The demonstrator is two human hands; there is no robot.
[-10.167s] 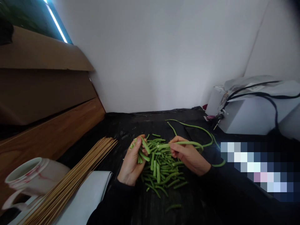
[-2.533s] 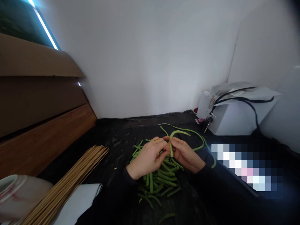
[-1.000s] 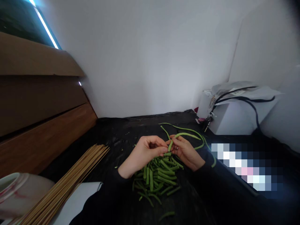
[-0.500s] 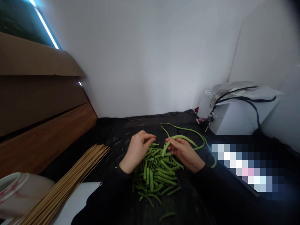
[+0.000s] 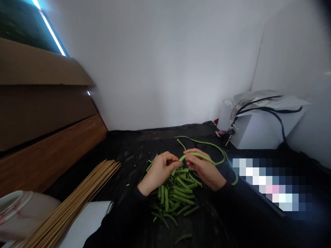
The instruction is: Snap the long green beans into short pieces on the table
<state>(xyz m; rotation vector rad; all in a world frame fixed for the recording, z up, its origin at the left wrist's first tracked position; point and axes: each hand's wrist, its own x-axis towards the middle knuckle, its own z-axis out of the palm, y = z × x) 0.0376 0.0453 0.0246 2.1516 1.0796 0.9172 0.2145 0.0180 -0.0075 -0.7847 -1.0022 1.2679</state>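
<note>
Pinching one bean (image 5: 198, 155) between them, both hands work above the middle of the bench (image 5: 134, 144). At the bean's tip, the left hand (image 5: 158, 171) has its thumb and forefinger nearly together, gripping the end. Fingers of the right hand (image 5: 206, 169) are folded around the stalk a little further along, leaving only a short stretch between the two grips. Pale green and smooth, the bean is round in section and arches over the right hand toward the right.

Under the hands lies a loose heap of short pieces (image 5: 182, 193), darker green, some straight and some curved, pointing in many directions. Long uncut beans (image 5: 207, 142), thin and ropy, curl behind the right hand. Crinkled black plastic sheeting (image 5: 121, 181) with a dull shine covers the bench.

To the left, a bundle of straight, slender tan sticks (image 5: 80, 198) lies aslant across smooth white paper (image 5: 89, 217), beside a glossy mug (image 5: 38, 217) with reddish streaks. A brown cardboard box (image 5: 41, 103) stands above grained wood (image 5: 69, 139). At right are a flat-sided white box (image 5: 261, 127), a black cord (image 5: 279, 115) and metal keys (image 5: 228, 139).
</note>
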